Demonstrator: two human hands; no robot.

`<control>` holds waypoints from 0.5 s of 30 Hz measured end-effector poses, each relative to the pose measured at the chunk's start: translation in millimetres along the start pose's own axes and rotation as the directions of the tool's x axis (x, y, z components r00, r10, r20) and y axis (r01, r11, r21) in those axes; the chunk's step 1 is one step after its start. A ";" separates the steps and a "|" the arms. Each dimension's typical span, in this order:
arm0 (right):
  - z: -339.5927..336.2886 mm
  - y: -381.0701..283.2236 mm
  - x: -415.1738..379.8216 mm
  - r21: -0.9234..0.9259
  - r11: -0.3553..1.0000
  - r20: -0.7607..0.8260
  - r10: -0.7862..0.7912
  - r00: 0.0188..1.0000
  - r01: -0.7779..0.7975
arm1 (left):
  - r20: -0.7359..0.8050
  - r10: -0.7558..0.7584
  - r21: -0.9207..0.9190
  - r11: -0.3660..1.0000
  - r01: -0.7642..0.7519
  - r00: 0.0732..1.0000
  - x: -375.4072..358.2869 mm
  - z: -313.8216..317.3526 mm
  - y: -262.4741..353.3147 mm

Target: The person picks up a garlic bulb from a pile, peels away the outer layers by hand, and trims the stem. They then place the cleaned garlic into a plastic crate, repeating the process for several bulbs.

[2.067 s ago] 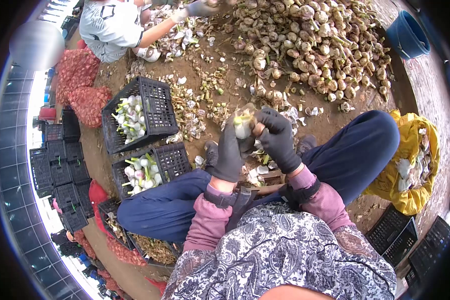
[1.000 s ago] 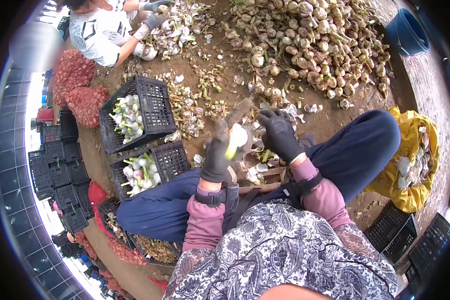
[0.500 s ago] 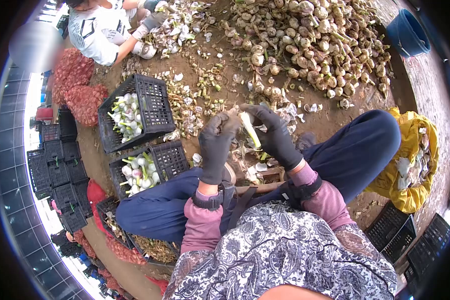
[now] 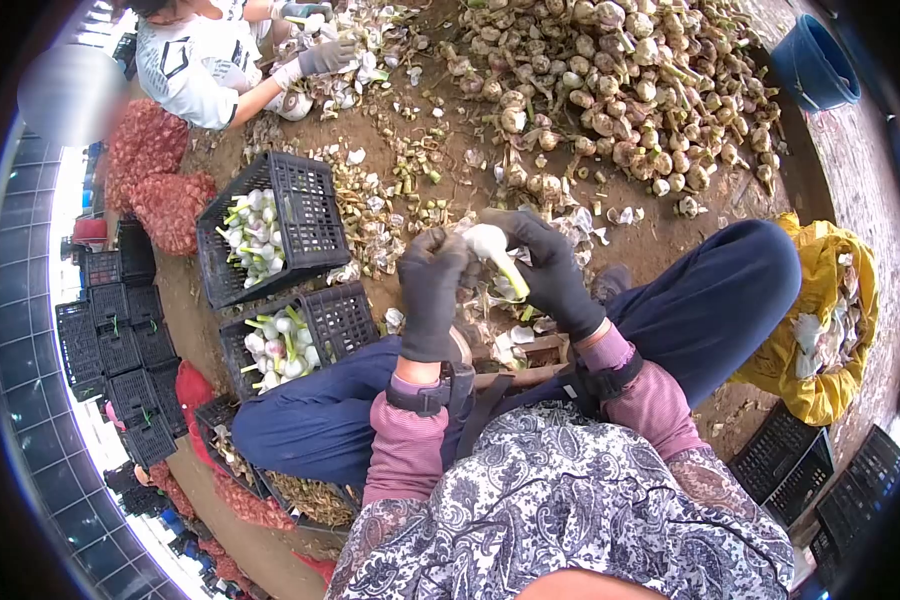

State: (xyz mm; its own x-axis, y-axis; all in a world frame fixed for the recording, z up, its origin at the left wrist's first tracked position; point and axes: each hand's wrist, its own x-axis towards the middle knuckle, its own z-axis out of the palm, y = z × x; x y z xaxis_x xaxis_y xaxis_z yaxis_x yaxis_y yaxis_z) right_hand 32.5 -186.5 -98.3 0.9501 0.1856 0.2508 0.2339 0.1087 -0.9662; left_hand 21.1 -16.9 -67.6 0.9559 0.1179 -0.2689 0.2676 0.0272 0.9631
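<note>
A white garlic bulb with a pale green stem sits between my two dark-gloved hands, above the dirt floor. My right hand grips it, with the stem slanting down beside the palm. The fingers of my left hand are curled together at the bulb's left side; what they pinch is hidden. Garlic skins lie below, between my legs. To the left, two black crates hold trimmed white garlic bulbs with short green stems.
A large heap of unpeeled garlic lies ahead. Another person in gloves works at the upper left, near red mesh sacks. A blue bucket stands at upper right, a yellow sack at right.
The garlic has turned in my hands: its round white bulb now shows where mainly the stem showed before. My left fingers have drawn slightly left. The other person's gloved hand has moved right.
</note>
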 end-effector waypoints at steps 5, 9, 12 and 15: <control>2.7 -2.7 -2.7 0.599 0.798 -0.132 0.179 0.975 -0.065 | 0.143 0.031 -0.384 0.923 0.027 0.989 -19.0 8.2 -14.8; -7.8 7.1 -4.8 0.355 0.906 -0.051 0.262 0.964 -0.228 | 0.222 -0.081 0.189 0.981 0.038 0.972 -19.3 12.2 -16.6; -3.6 13.2 -4.9 0.427 0.847 -0.074 0.381 0.921 -0.316 | 0.167 0.098 0.415 0.896 -0.160 0.981 -11.6 9.9 -8.4; 1.8 15.2 -5.5 0.289 0.919 -0.080 0.303 0.950 -0.269 | 0.275 0.213 0.247 0.927 -0.283 0.938 -3.2 0.2 1.8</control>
State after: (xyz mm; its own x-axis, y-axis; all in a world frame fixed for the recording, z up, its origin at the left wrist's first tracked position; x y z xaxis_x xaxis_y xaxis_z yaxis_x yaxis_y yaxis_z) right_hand 30.4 -184.1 -114.3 0.9896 0.1309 -0.0590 -0.0999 0.3321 -0.9380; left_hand 18.6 -17.5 -65.1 0.9865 -0.1566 -0.0483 0.0071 -0.2534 0.9673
